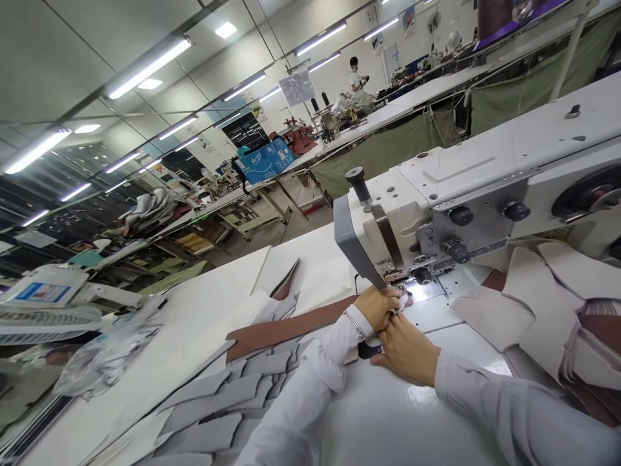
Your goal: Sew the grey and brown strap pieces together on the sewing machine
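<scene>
Both hands work close together under the head of a white sewing machine [412, 200], beside its lit needle area. My left hand [378, 308] is closed, with bent fingers pinching the edge of a small pale fabric piece [400, 303]. Just below it, my right hand [408, 348] has its fingertips pressed together on the same piece, its thumb lying towards the table. Most of the piece is hidden by the fingers. A long brown strip of material [291, 327] runs leftward from behind my left wrist; whether it joins the held piece I cannot tell.
Grey cut pieces [208, 404] lie overlapping left of my arms. Stacked pale and brown pieces [528, 304] sit right of the needle. A white fan-like device [48, 298] and a clear plastic bag [109, 362] are at far left. Beyond, a person [356, 81] stands near other tables.
</scene>
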A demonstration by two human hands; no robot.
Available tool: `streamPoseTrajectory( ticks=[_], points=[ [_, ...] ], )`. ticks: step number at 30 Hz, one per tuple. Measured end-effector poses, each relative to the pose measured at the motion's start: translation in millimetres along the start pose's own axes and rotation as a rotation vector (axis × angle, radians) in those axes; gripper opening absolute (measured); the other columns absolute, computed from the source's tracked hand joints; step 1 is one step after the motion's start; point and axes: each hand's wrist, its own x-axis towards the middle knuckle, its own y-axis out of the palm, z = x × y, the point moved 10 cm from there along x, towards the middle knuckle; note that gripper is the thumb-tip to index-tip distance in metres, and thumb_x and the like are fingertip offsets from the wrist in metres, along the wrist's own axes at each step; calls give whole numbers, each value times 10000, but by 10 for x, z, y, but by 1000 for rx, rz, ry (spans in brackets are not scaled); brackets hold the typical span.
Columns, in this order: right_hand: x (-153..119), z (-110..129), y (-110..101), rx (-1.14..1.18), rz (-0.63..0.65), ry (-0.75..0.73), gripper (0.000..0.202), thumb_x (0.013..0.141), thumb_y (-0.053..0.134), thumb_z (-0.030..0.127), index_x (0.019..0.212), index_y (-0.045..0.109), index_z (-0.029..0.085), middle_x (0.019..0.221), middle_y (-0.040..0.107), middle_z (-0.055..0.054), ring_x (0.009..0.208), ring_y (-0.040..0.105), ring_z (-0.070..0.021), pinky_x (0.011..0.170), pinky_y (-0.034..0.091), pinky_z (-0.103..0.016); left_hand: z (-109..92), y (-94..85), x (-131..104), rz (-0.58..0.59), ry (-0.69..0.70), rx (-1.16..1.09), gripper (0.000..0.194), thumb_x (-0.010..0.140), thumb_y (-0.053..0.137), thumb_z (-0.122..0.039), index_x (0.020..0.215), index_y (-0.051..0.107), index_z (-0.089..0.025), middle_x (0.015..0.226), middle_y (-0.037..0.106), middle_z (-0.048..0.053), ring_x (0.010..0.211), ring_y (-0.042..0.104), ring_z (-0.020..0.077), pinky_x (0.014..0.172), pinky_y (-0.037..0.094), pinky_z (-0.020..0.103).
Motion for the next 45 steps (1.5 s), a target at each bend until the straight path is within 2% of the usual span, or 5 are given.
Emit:
streamPoseTrajectory(
  ticks=[9, 21, 28, 36, 45],
  points=[
    [-8, 48, 20, -14, 39, -7, 528, 876, 405, 501, 946, 654, 40, 906, 636, -206, 944, 538, -328, 873, 340, -457, -45, 49, 22, 47, 25, 39, 148, 731, 492, -82, 755, 619, -154, 992, 636, 52, 939, 554, 189, 853, 433, 312],
    [5, 41, 44, 48, 106, 20, 576, 879, 382, 518, 988, 648, 19, 965, 627, -217, 1022, 508, -338, 928, 326, -465, -118, -28, 4, 10, 44, 106, 107, 720, 504, -95, 726, 595, -153, 855, 627, 21, 825, 556, 173, 791, 428, 302],
    [22, 46, 9, 129, 37, 28, 581, 855, 439, 523, 1084, 604, 15, 1052, 595, -228, 1063, 483, -339, 930, 329, -469, -108, -67, -49, -43, -27, 236, 123, 808, 496, -159, 720, 578, -132, 792, 609, 71, 809, 563, 198, 824, 413, 342],
    [40, 70, 35, 60, 114, 47, 690, 858, 393, 561, 1165, 540, -40, 1147, 520, -302, 1110, 444, -371, 928, 297, -517, -146, -135, -60, -28, -29, 232, 215, 897, 388, -226, 964, 573, -138, 767, 578, 59, 840, 536, 206, 858, 386, 350],
    [86, 78, 60, 22, 96, 82, 652, 837, 430, 572, 1100, 602, 1, 1090, 572, -268, 1050, 478, -375, 923, 286, -539, -114, -55, -32, 41, 7, 245, 240, 867, 424, -215, 1049, 575, -177, 797, 578, 53, 850, 523, 208, 847, 372, 354]
  ],
)
